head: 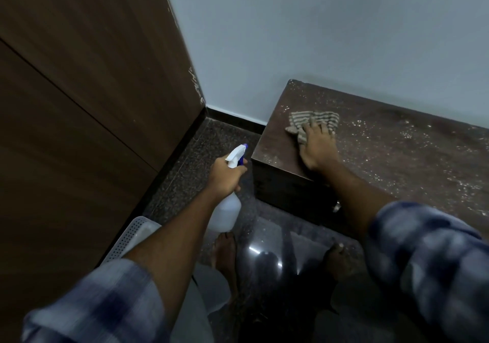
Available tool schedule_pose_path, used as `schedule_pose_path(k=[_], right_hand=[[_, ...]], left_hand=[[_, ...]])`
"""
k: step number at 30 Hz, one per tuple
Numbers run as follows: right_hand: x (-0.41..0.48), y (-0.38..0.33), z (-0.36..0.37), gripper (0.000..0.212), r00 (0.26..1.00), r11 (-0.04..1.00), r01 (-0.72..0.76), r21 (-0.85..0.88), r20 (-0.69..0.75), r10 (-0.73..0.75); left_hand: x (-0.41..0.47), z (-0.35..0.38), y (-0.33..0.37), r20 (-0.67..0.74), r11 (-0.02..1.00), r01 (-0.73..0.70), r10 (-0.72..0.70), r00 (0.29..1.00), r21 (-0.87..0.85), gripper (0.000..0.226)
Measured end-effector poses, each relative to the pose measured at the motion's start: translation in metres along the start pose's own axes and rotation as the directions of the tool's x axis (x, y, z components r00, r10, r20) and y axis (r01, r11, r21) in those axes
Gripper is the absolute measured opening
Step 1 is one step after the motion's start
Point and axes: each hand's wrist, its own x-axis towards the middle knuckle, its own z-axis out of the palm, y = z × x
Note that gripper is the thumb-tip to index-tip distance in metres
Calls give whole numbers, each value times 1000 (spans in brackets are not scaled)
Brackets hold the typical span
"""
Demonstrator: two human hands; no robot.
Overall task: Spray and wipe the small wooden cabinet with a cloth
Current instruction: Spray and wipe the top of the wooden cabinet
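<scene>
The small wooden cabinet (397, 152) stands against the wall at the right, its dark top speckled with spray droplets. A striped grey-beige cloth (312, 123) lies near its left end. My right hand (317, 144) presses flat on the cloth, fingers straight. My left hand (225, 176) grips the neck of a white spray bottle (226, 210) with a blue-tipped nozzle, held over the floor left of the cabinet, nozzle pointing up and right.
A tall brown wooden panel (92, 91) fills the left side. A pale wall (317, 38) runs behind the cabinet. A white perforated basket (129, 236) sits on the dark polished floor (201, 146) by my bare feet (225, 252).
</scene>
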Motion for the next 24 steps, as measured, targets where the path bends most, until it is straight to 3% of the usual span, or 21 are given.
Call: schedule_pose_path(k=[1,2,3,5,7,8,9,10,12,13,14,16,17,18,20,22,24], right_hand=[[1,-16,1,63,998,997,-57,-42,0,57],[-2,-36,5,63,1000,997,-10,-74,3,10],[-7,-53,12,64,993,989,121,-82,18,-120],[-25,-67,21,67,894,893,445,-72,84,-439],[-31,-50,17,69,801,805,593,-23,120,-587],[-27,-36,13,69,825,830,558,-6,114,-554],[-24,-22,8,69,894,897,441,1,88,-439],[-21,-8,3,69,968,970,243,21,53,-243],[-25,3,-3,66,994,994,-105,41,7,105],[-31,-2,0,66,997,997,-77,21,-4,77],[-40,-7,5,67,997,997,71,-2,9,-71],[-59,-9,12,71,893,901,433,16,126,-432],[-63,-1,8,74,853,864,502,39,141,-502],[-62,12,7,77,875,884,463,68,123,-468],[-64,31,5,79,993,980,110,168,20,-115],[-72,35,1,79,963,932,-248,266,-42,268],[-80,21,0,77,926,891,-335,306,-70,372]], left_hand=[[1,0,0,3,1000,-1,2,1000,-3,16],[1,0,0,6,1000,-2,2,1000,-8,17],[2,0,0,5,1000,0,0,1000,-15,19],[3,-1,3,9,1000,0,0,1000,-28,23],[3,-2,6,15,999,-10,10,1000,-31,22],[1,-3,8,14,999,-18,18,1000,-34,20],[0,-4,10,12,999,-26,27,1000,-35,19],[-3,-4,12,14,999,-36,36,999,-28,18],[-9,-2,18,20,999,-40,41,999,-9,18],[-12,0,20,21,999,-38,38,999,-5,19],[-14,2,21,26,999,-37,37,999,-8,19],[-18,8,23,51,999,-36,36,998,-7,21],[-21,10,24,66,999,-38,38,997,-6,20],[-23,12,23,78,999,-41,41,996,-4,17],[-29,15,23,78,999,-42,41,996,3,11],[-35,15,22,60,1000,-20,19,998,12,13],[-40,17,18,40,1000,20,-21,999,14,18]])
